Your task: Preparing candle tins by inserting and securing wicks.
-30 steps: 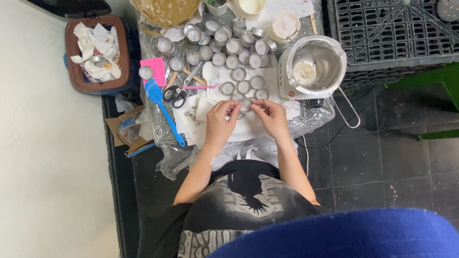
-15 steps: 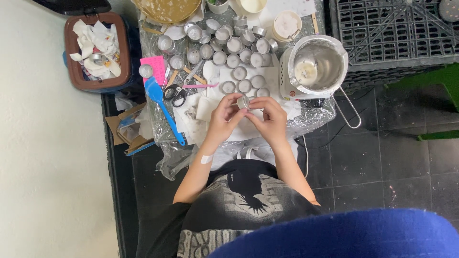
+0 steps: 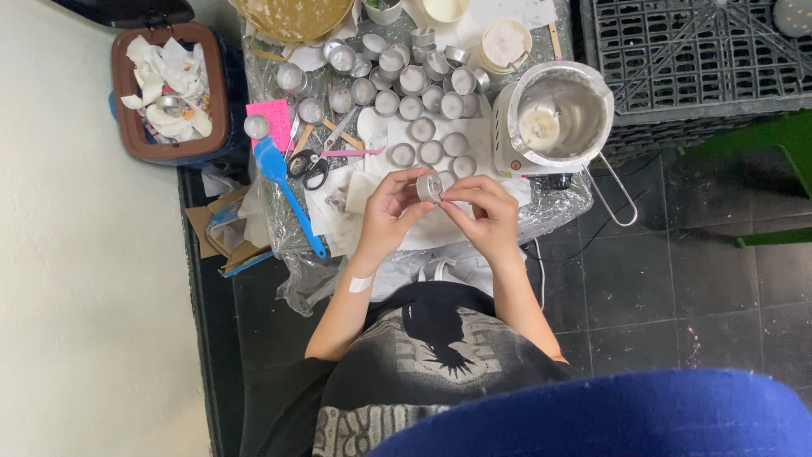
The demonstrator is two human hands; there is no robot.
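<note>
Upper left: brown bin (image 3: 127,127) with paper scraps. Blue spatula (image 3: 292,193) and scissors (image 3: 309,167) on tabletop (image 3: 550,207). Centre: my left hand (image 3: 391,207) curled, fingertips pinching small metal cup (image 3: 430,186); my right hand (image 3: 486,211) closed on same cup from other side, cup raised above white paper. More cups (image 3: 423,93) grouped above. Right: steel pot (image 3: 560,114).

Small cup (image 3: 430,186) between fingers: thin shiny metal. Other cups (image 3: 431,152) on table: same bright metal, some with matt white filling. Pot (image 3: 560,114): polished steel, wire handle. Spatula (image 3: 286,188): smooth blue plastic. Table cover (image 3: 554,207): clear glossy plastic film. Bin (image 3: 169,91): brown plastic, crumpled white paper inside. Floor (image 3: 677,288): dark matt tiles.
</note>
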